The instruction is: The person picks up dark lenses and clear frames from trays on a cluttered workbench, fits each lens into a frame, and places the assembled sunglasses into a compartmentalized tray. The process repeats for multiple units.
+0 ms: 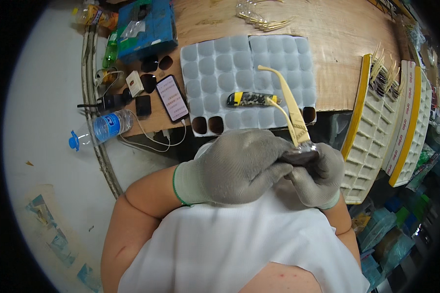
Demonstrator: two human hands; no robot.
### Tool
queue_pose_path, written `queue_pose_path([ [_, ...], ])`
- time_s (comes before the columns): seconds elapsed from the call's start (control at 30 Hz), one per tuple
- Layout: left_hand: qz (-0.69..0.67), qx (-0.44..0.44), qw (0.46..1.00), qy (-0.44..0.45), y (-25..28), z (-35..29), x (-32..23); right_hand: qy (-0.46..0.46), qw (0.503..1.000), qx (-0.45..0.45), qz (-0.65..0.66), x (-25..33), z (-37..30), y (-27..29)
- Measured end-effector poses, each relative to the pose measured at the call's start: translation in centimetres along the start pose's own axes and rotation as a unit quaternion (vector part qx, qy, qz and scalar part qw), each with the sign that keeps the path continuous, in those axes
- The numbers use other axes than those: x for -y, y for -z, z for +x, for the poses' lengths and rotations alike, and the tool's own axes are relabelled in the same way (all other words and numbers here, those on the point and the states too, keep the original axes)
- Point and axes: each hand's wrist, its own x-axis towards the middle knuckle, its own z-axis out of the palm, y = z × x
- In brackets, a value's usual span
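Observation:
Both my hands wear grey knitted gloves and are raised in front of my chest. Between them is a pair of glasses (292, 105) with wide gold temples pointing away from me. My left hand (247, 166) grips the front of the glasses from the left, thumb and fingers pinched together. My right hand (320, 176) closes on the front from the right, its fingers curled. Gloves hide most of the front; a clear corner and a dark part show. Just beyond lies a yellow-and-black patterned handle (252, 99) on a grey dimpled mat (215, 53).
Brown lenses (215, 124) lie at the mat's near corners. Left of it are a lit phone (172, 99) on a cable, dark lenses (148, 83), a water bottle (102, 129) and a blue box (146, 29). White yellow-edged trays (371, 132) stand right, some holding gold temples (384, 78).

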Motion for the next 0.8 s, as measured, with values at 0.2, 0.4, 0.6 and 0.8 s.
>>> queue_pose_path([
  [0.2, -0.029, 0.08, 0.995, 0.045, -2.0, 8.7, 6.9, -0.012, 0.994, 0.046, -0.094, -5.5, 4.4, 7.3],
  [0.4, 0.3, -0.179, 0.852, 0.39, 1.9, 25.1, 29.3, -0.146, 0.897, 0.024, -0.416, -23.3, 3.6, 14.3],
  [0.6, 0.238, -0.075, 0.84, 0.482, 1.5, 27.2, 32.8, -0.118, 0.897, 0.026, -0.425, -28.2, 5.6, 15.1],
  [0.8, 0.041, -0.267, 0.825, 0.497, 6.9, 18.8, 37.2, -0.054, 0.928, -0.114, -0.352, -22.6, 3.5, 12.4],
])
